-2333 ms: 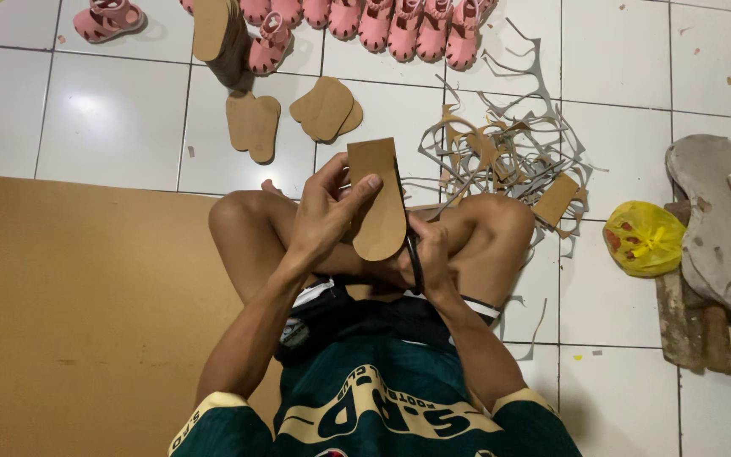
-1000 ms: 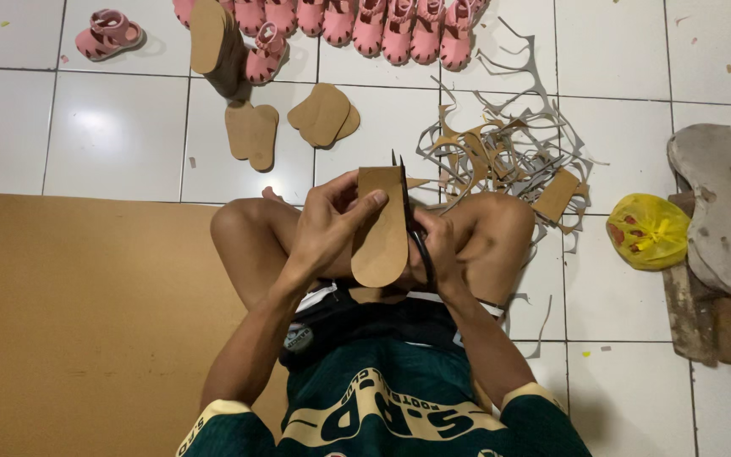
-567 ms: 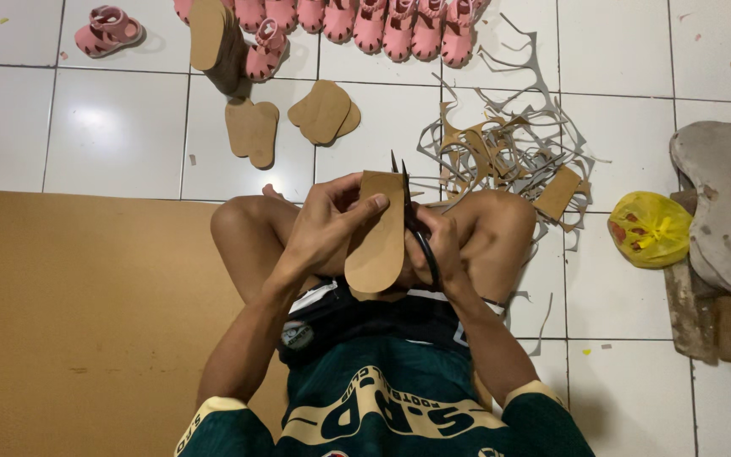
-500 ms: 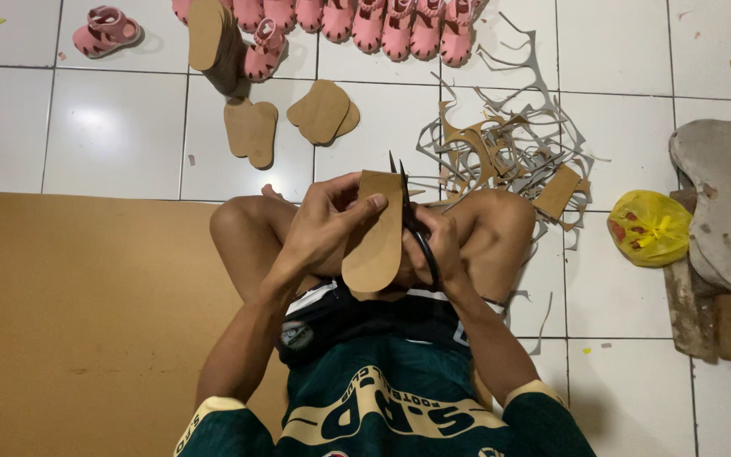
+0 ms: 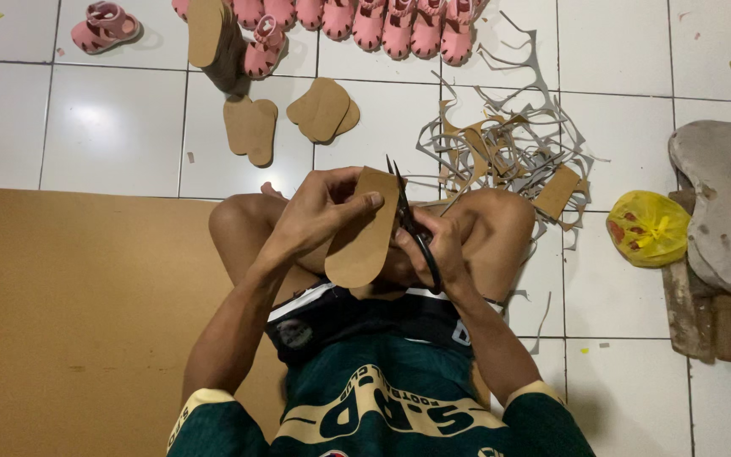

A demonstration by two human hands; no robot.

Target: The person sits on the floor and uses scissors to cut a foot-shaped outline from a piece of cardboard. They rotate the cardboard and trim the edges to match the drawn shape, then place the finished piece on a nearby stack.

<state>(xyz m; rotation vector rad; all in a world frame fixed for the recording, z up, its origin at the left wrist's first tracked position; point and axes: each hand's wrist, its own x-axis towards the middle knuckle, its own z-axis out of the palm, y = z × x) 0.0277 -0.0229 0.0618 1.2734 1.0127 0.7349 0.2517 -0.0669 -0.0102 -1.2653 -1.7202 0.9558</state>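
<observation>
Over lap | left hand (image 5: pixel 319 211) pinches sole cutout (image 5: pixel 364 230) top edge | right hand (image 5: pixel 433 250) grips scissors (image 5: pixel 412 227) | cutout prob. light, stiff-ish, bendy; hold near edge, clear of blades

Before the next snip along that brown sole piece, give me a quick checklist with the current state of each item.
1. Sole piece held firmly: ok, the left hand grips it, thumb across its upper face.
2. Scissors in hand: ok, the right hand holds the handles, tips pointing up and away from the body.
3. Blades on the sole's edge: ok, they sit along its right edge near the top.
4. Left fingers out of the blade path: cannot tell, the thumb tip lies close to the blades.
5. Cut line marked: cannot tell, none visible on the face.
6. Room for offcuts: ok, the scrap pile lies on the tiles beyond the right knee.
</observation>
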